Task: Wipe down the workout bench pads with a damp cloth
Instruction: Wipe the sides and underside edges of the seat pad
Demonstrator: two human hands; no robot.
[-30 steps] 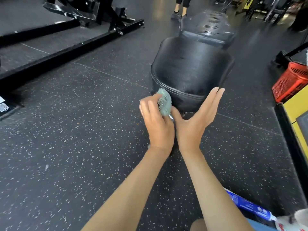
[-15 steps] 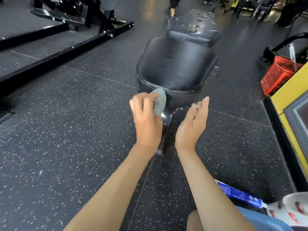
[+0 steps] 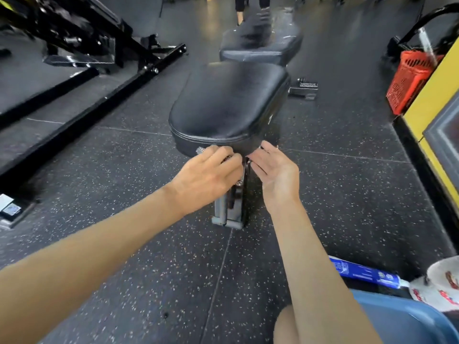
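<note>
The black padded seat of the workout bench [image 3: 228, 105] fills the middle of the view, with its longer back pad [image 3: 260, 43] behind it. My left hand [image 3: 208, 172] is closed around a pale green cloth [image 3: 200, 150] and presses it against the underside of the seat's front edge. Only a small corner of the cloth shows past my fingers. My right hand [image 3: 275, 170] hovers open, palm up, just right of the bench's metal front post [image 3: 231, 207], with its fingertips near the seat's lower rim.
A black machine frame [image 3: 104, 78] runs across the floor at left. A red plastic basket [image 3: 409, 83] and a yellow cabinet [image 3: 437, 95] stand at right. A blue tube [image 3: 365, 271], a blue container rim [image 3: 402, 316] and a person's legs [image 3: 248, 6] are also in view.
My left hand moved the cloth from the seat's front face down under its front edge, hiding most of it. My right hand dropped and turned palm up. The view moved closer to the bench.
</note>
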